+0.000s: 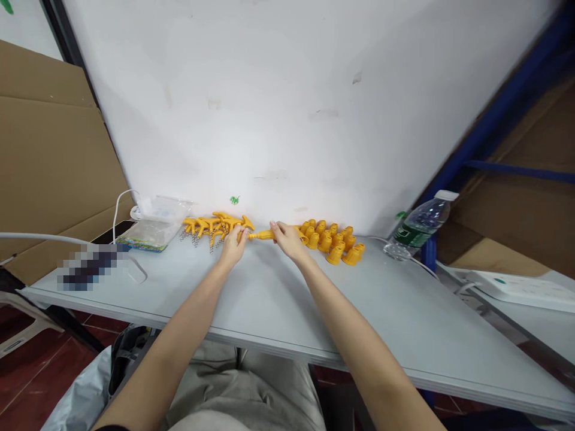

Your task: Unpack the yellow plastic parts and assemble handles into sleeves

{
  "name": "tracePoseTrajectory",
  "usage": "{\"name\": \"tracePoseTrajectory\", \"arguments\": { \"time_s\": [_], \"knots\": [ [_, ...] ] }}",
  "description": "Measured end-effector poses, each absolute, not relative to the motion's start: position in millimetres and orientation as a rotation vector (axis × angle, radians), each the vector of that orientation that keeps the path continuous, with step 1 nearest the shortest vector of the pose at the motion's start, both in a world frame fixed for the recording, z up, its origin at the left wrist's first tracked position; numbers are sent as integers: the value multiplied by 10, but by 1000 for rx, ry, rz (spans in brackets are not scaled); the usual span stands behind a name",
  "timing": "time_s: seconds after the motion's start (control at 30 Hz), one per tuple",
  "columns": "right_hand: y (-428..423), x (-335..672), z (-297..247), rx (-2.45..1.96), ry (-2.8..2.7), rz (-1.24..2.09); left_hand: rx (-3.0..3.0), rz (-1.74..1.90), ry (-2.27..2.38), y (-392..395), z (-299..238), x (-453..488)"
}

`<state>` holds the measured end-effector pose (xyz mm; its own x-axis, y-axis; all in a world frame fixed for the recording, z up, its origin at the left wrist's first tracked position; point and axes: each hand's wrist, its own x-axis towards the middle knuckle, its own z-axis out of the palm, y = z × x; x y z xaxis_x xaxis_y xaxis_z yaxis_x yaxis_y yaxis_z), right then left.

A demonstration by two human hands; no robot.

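Observation:
My left hand [233, 244] is closed, its thumb and fingers pinching one end of a yellow plastic rod [260, 235] with a ribbed, screw-like stretch. My right hand [288, 238] grips the thicker right end of the same piece, and yellow plastic also shows beyond that hand. Whether this is one part or two joined parts I cannot tell. Beside my left hand lies a pile of yellow T-shaped pieces [202, 225] with short metal ball chains. To the right of my right hand stand several yellow cup-like cones [336, 254], most with the wide end down.
A clear plastic bag [157, 224] lies on the grey table [269, 299] at the left, near white cables. A water bottle [420, 224] leans at the right by a blue frame. The white wall [287, 108] closes off the back; cardboard [49, 161] stands left.

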<state>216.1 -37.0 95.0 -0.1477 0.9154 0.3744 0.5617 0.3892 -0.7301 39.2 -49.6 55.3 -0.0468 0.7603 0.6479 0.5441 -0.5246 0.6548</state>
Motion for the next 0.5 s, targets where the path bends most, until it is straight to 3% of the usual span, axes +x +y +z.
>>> {"name": "tracePoseTrajectory", "arguments": {
  "time_s": [0.1, 0.17, 0.5],
  "knots": [
    [-363, 2091, 956, -1342, -1818, 216, 2016, 1634, 1402, -511, 560, 398],
    [-335, 2042, 945, -1426, -1796, 163, 2025, 1661, 1403, -512, 551, 405],
    [-227, 1987, 957, -1553, -1558, 574, 2132, 1720, 1460, -500, 489, 414]
  ]
}}
